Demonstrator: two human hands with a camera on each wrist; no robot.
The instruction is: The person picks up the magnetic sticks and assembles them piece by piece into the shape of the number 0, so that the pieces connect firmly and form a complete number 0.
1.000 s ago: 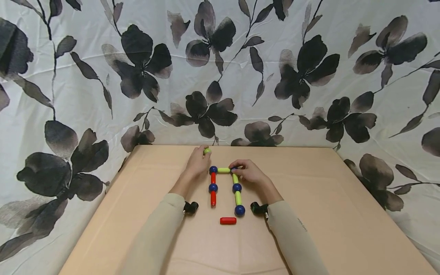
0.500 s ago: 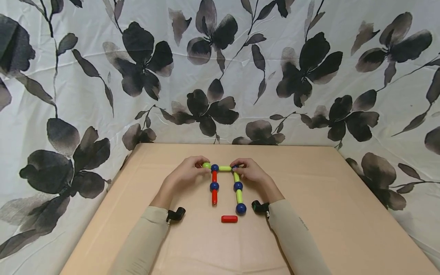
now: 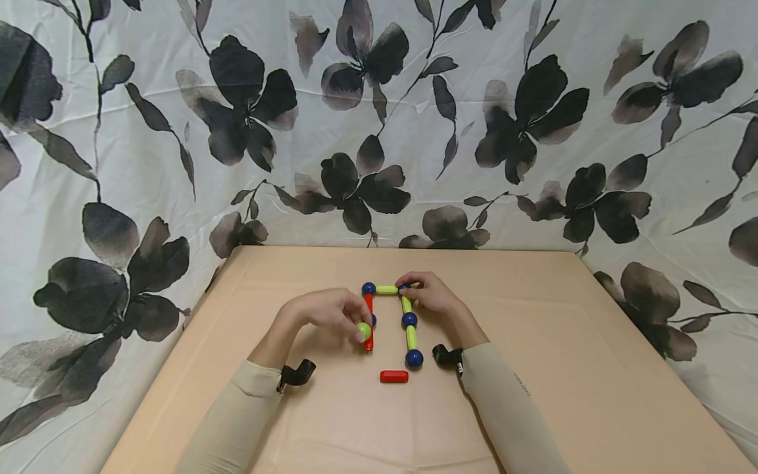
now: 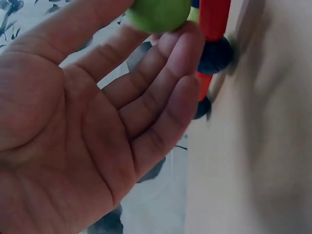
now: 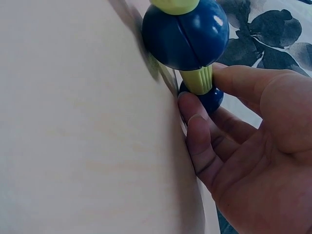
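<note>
My left hand (image 3: 331,309) pinches a lime green ball (image 3: 364,330) between thumb and fingers, at the lower red rod (image 3: 369,343) of the left column. The ball overlaps that rod in the head view and sits at the top of the left wrist view. Above it, my fingers partly hide a blue ball (image 3: 374,320). At the top right corner, my right hand (image 3: 437,294) pinches around the corner blue ball (image 5: 212,101) and the end of a yellow-green rod (image 5: 199,80). A yellow-green crossbar rod (image 3: 387,289) links both columns at the top.
The right column runs down through a blue ball (image 3: 409,320) to an end blue ball (image 3: 414,359). A loose red rod (image 3: 393,376) lies below, between the columns. Behind the tan table (image 3: 503,395) hangs a floral cloth (image 3: 438,131).
My left hand has brought the green ball from the far end of the table, past the top left corner, down toward the left column's near end. My right hand stays at its corner.
</note>
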